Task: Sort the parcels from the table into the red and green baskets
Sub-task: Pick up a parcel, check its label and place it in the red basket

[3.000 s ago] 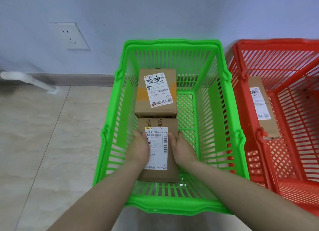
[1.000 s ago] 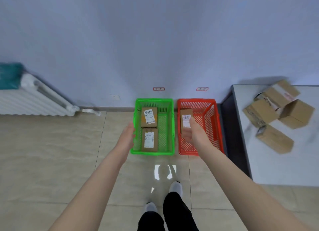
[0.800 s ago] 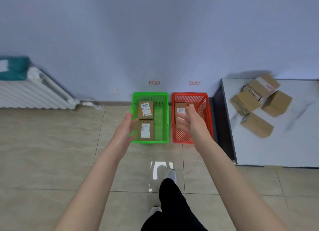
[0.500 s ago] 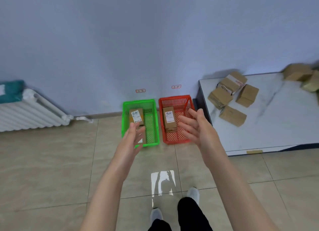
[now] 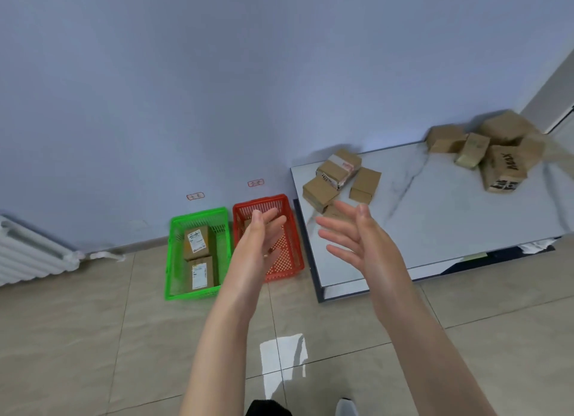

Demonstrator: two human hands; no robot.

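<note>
Now, head view, line by line.

Left hand: the left hand point(image 5: 259, 244) is raised in front of the red basket, palm turned inward, fingers spread and holding nothing.

Right hand: the right hand point(image 5: 360, 244) is raised over the near left corner of the table, fingers splayed wide, empty, palm facing the other hand.

Green basket: the green basket point(image 5: 174, 260) stands on the tiled floor by the wall, with two brown parcels point(image 5: 198, 258) lying end to end inside it, white labels up.

Red basket: the red basket point(image 5: 293, 244) stands just beside the green one on its right; a parcel inside is mostly hidden behind the left hand.

Table: the white marble-look table point(image 5: 435, 223) stands right of the red basket, close against it.

Near parcels: a cluster of brown boxes point(image 5: 335, 179) sits at the table's far left corner, touching one another; one more box lies partly behind the right fingers.

Far parcels: a blurred heap of boxes point(image 5: 487, 151) sits at the table's far right, against the wall.

Wall tags: two small red-framed signs point(image 5: 256, 183) hang on the wall, one above each basket; their writing is too small to read.

Radiator: a white radiator point(image 5: 28, 254) stands at the left edge.
</note>
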